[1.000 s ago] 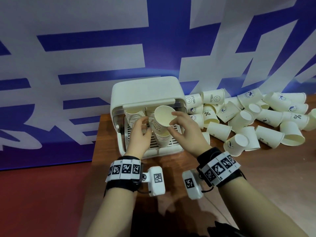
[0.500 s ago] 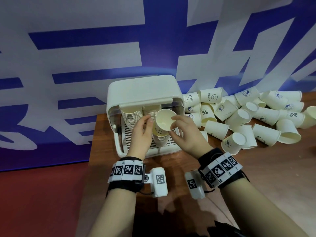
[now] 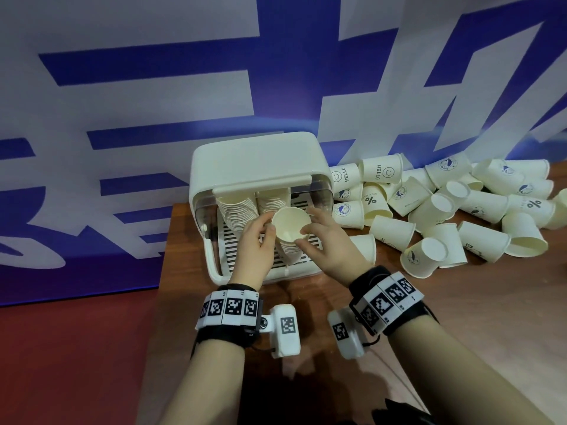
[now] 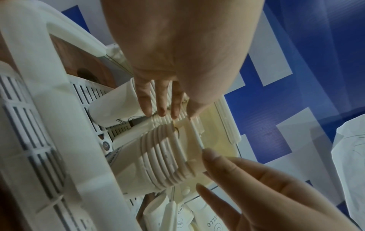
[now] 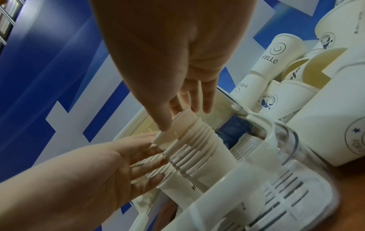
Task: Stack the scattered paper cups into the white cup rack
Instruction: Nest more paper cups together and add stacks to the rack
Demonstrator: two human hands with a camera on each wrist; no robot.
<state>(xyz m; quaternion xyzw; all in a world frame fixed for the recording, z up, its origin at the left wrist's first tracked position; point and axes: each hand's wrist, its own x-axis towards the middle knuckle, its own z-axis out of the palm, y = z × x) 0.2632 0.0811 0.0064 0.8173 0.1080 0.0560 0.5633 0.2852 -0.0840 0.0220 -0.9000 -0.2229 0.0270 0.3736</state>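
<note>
Both hands (image 3: 329, 243) hide most of the top cup (image 3: 290, 225).

The white cup rack (image 3: 257, 161) hood hides both stacks' upper ends; the rightmost cup (image 3: 563, 200) is cut off.

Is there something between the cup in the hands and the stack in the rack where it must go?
Nothing visible blocks it. The top cup is already partly nested in the right stack inside the white rack. The right hand pinches its rim, and the left hand touches it from the other side.
</note>
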